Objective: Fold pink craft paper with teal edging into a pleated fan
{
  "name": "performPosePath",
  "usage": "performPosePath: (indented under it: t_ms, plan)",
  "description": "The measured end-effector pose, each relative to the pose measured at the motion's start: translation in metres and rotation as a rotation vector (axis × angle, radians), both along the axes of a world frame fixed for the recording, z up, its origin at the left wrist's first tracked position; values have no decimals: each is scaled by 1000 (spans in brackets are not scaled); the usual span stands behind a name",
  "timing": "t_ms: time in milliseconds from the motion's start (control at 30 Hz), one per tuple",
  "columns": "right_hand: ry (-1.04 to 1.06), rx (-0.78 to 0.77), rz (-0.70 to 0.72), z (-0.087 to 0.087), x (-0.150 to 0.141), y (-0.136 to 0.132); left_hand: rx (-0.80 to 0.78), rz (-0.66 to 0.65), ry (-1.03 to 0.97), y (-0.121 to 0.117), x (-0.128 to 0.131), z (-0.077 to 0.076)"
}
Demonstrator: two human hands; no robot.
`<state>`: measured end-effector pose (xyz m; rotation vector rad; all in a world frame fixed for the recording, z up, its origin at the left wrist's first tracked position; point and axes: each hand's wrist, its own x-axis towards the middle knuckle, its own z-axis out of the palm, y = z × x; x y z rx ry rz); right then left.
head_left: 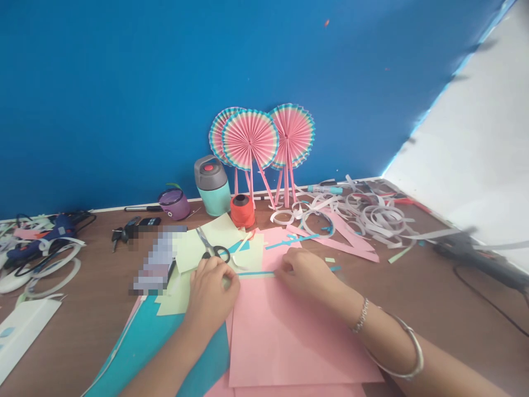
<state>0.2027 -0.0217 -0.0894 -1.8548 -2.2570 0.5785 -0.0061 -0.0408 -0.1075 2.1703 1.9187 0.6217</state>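
A blue wall (103,99) is rising behind a brown table (82,336), with pink paper fans (250,140) propped against it and curls of paper strips (363,215) lying in a heap to the right. The person is working over a large pink paper sheet (289,336). A thin blue paper strip (256,273) is lying across the top of that sheet, running between the two hands. The left hand (210,295) is resting at the strip's left end, just beside a pair of scissors (210,245) lying on pale green paper (176,292). The right hand (301,273) is pressing further along it. On both hands the fingers are curled together, though whether they are clamped on the strip cannot be told. Keeping the strip taut and pressed flat looks like the careful way of handling it.
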Motion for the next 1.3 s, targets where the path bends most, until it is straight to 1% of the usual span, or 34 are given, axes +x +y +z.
performPosePath:
  t_ms: [300,833,1000,1200,1300]
  plan:
    - [2,1,10,0,0,0,8,16,24,0,1,-2]
    - [-25,36,20,-2,-1,0,-31,40,55,-1,5,2]
    - [-38,41,26,-4,1,0,-29,60,19,-2,6,3]
    - [-44,61,37,-6,1,0,-14,42,-20,-2,2,0]
    - [-48,53,34,-5,1,0,29,46,-31,-3,1,1]
